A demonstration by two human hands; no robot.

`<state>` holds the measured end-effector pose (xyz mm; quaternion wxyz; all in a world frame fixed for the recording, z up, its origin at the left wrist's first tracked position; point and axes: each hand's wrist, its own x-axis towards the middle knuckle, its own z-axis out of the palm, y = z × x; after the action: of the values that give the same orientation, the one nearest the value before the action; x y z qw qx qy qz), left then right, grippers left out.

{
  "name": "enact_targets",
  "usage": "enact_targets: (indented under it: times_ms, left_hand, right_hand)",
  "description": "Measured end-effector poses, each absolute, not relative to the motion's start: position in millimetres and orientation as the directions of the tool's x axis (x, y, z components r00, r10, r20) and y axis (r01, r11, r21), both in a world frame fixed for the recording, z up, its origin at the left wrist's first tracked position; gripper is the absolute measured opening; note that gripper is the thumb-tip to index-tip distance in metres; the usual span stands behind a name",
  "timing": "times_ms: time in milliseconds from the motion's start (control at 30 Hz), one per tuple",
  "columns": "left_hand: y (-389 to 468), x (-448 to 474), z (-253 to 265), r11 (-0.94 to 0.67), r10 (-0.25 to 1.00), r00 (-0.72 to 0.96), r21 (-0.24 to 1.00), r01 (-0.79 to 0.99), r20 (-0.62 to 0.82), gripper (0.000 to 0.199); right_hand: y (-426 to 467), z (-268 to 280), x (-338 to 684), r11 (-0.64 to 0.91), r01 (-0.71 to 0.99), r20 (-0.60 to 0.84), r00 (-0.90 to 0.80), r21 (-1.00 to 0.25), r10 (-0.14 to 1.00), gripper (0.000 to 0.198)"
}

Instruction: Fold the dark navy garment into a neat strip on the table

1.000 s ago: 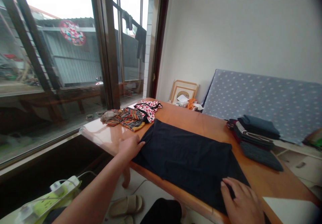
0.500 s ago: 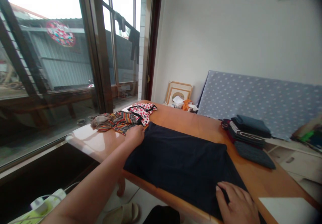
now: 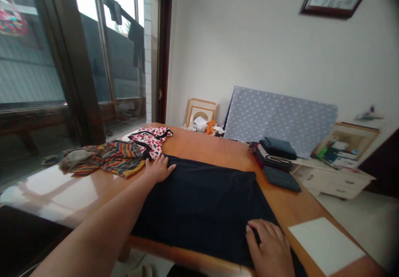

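Note:
A dark navy garment lies spread over the wooden table, its near side reaching the front edge. My left hand rests on its far left corner, fingers spread and flat. On the near right part of the cloth lies my right hand, fingers stretched and slightly bent, palm down. Just beyond my left hand are a white garment with red print and black trim and a striped multicoloured garment, both rumpled.
A stack of folded clothes stands at the table's right side. A white sheet lies near the right edge. Behind are a cabinet, a dotted blue cloth-covered panel and wooden frames. Glass windows stand on the left.
The view has turned to the right. My left hand has gone from a closed grip on the garment's corner to lying flat with fingers spread. The right hand stays on the cloth.

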<state>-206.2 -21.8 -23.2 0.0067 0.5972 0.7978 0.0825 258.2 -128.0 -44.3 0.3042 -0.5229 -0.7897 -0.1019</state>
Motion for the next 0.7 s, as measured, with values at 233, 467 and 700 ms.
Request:
enact_targets:
  times_ms: [233,467,700]
  left_hand:
    - [-11,-203,-15,0.269,0.946,-0.278,0.071,0.960,0.168,0.080]
    - [-1,-180,-4,0.211,0.944,-0.238,0.137,0.968,0.228,0.069]
    - [10,-197,-21,0.097,0.923,-0.144,0.147,0.984,0.357,0.056]
  right_hand:
    - [-131,-32,251,0.395,0.889,0.572,-0.204,-0.231,0.795,0.017]
    - [-132,-28,250,0.370,0.872,0.567,-0.137,-0.320,0.812,0.020]
    - [-128,-29,257,0.365,0.815,0.528,-0.086,-0.451,0.845,0.025]
